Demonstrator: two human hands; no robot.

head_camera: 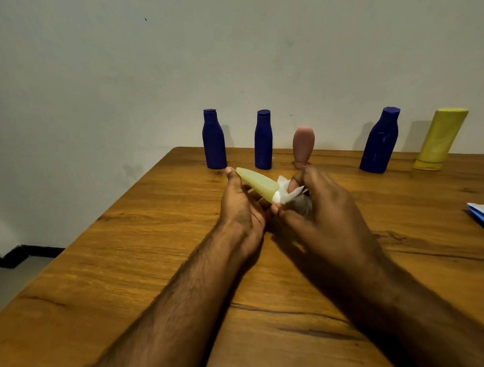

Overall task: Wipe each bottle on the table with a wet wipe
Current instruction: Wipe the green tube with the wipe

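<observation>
Item in hand: one pale yellow-green bottle (258, 184), tapered, lying tilted above the wooden table (150, 248), narrow end pointing far-left, broad end toward my right. My left hand (238, 205) grips it from beneath, thumb tip at the narrow end, fingers curled under the body. My right hand (314, 210) pinches a white wet wipe (285, 193), bunched and pressed around the broad end of this bottle; the cap there is hidden by the wipe and my fingers. Step in hand, as I judge it: wiping the broad end of this one bottle, held clear of the table near its middle. Stock standing along the far edge, left to right: dark blue bottle (213, 141), upright; second dark blue bottle (263, 141), upright, just right of the first; pink bottle (303, 145), standing on its cap, directly beyond my right hand; larger dark blue bottle (379, 141), well apart to the right; yellow bottle (440, 139), cap down, at the far right. Whether any of these five is already wiped, I cannot tell. Also present: a blue and white packet (482, 215) at the right edge, partly out of view, possibly the wipes pack. Next move, by my reckoning: draw the wipe along the body toward the narrow end, turning the bottle in my left grip so every side is covered, then stand it down and take up another from the far row.
</observation>
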